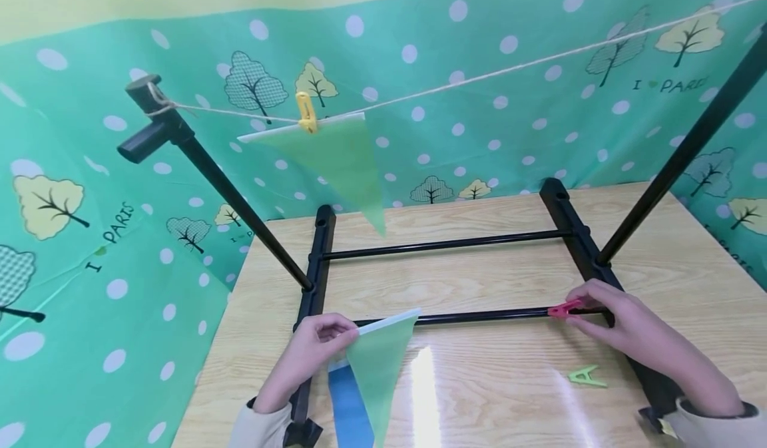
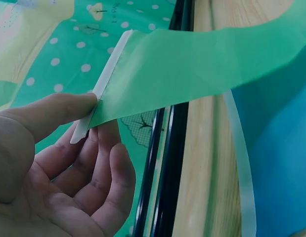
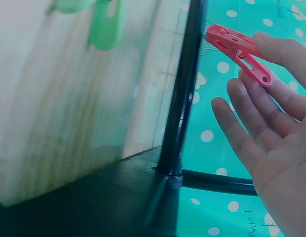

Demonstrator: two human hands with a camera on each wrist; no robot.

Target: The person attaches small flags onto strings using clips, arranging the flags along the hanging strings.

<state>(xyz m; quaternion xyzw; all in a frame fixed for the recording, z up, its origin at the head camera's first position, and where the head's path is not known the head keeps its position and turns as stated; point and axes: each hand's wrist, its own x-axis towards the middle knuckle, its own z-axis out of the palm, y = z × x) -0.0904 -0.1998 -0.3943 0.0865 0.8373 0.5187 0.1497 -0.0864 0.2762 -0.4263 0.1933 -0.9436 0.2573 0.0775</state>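
Observation:
My left hand (image 1: pixel 314 351) pinches a green pennant (image 1: pixel 383 349) at one end of its white top strip, thumb against fingers; the pennant hangs down from there. In the left wrist view the thumb lies on the strip (image 2: pixel 112 66). A blue pennant (image 1: pixel 350 401) lies partly behind it on the table. On the right, my right hand (image 1: pixel 626 325) holds a pink clothespin (image 3: pixel 239 52) by its handles between thumb and fingers, jaws pointing left. Higher up, a yellow clothespin (image 1: pixel 307 114) fastens another green pennant (image 1: pixel 341 162) to a white string (image 1: pixel 479 77).
The string is tied to the left post (image 1: pixel 234 202) of a black frame and runs up toward the right post (image 1: pixel 683 148). Two crossbars, one of them the near bar (image 1: pixel 479 316), join the frame's feet. A light green clothespin (image 1: pixel 587 376) lies on the wooden table (image 1: pixel 479 395).

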